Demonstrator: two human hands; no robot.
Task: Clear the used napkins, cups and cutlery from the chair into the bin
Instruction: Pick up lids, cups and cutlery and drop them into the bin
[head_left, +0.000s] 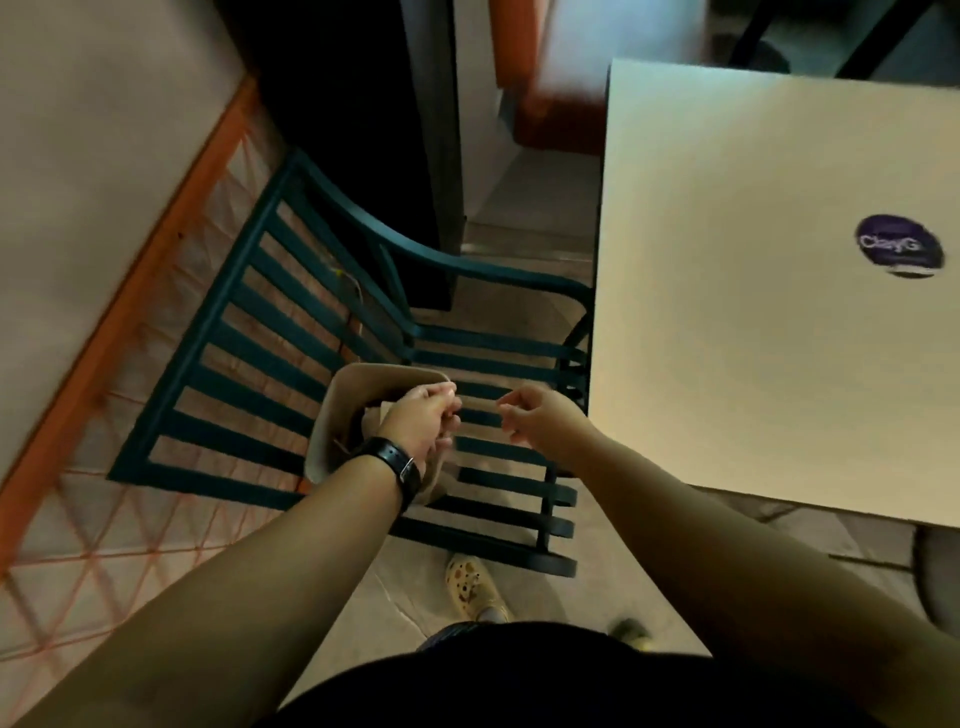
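Nearest, below both forearms, the person's patterned clog (470, 584) stands on the tiled floor just in front of the chair; the left hand (423, 421), a black watch (400, 462) on its wrist, is closed around the near rim of a beige paper bag (343, 395) that sits on the seat slats of the dark green chair (244, 332); crumpled paper, likely used napkins (376, 415), shows inside the bag just left of that hand, though blur hides any cups or cutlery. The right hand (530, 415), just right of the left and apart from it, is loosely curled and seems to hold nothing. Beyond and to the right of that hand lies the pale table (753, 312) with its purple sticker (898, 249); no bin is in view. To do this well, I judge the free hand should take the opposite rim, pinching the mouth together before lifting, so nothing drops through the slats; keep the bag upright on the way.
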